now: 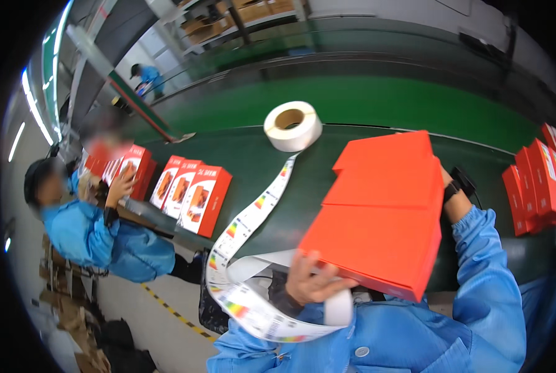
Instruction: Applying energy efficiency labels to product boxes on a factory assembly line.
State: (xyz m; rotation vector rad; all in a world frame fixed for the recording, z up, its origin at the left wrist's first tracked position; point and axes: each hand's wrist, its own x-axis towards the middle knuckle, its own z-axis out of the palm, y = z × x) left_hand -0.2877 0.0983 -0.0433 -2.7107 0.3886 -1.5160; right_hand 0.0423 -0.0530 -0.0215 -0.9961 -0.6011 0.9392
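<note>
**Holding the orange box**

Label strip (253, 311) is curling across my chest at lower centre. My left hand (312, 280) is gripping the box (384, 211) underneath; my right hand (447, 180) is behind it, grip hidden. Roll (292, 126) is lying above.

Tilted orange boxes (384, 211) in hands

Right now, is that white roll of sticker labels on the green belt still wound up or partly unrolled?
Partly unrolled. The white roll of sticker labels lies flat on the green belt, and its strip of labels trails down toward the left hand.
</note>
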